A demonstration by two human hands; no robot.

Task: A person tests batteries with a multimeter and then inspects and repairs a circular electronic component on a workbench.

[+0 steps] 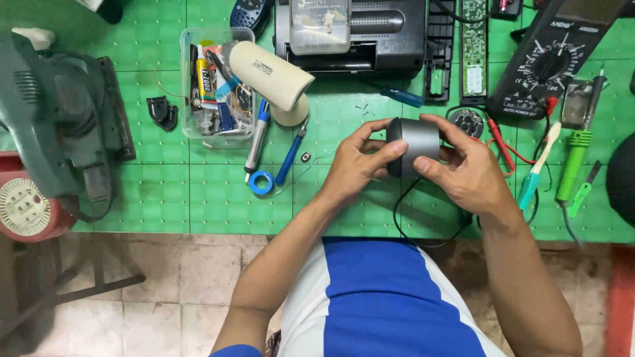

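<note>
- Now you hold one dark grey cylinder between your two hands, above the green mat, near the middle of the view and close to the table's front edge.
- It is one short, round body lying on its side, with a matte grey wall and a darker end face turned to your left. One thin black wire hangs from under it and curves toward your body.
- Your left hand pinches the left end of the cylinder: the thumb and fingertips press on its rim, the fingers bent and close together.
- Your right hand wraps the other end, the thumb on the front and the fingers curled over the top.
- One clear plastic box stands well apart to the left. Inside you see one yellow glue tube and several small tools; I cannot count them exactly.
- One cream-coloured cylinder lies over the box's right edge.
- One blue tape ring lies on the mat below the box.
- One black multimeter lies at the upper right, with red leads beside it.
</note>
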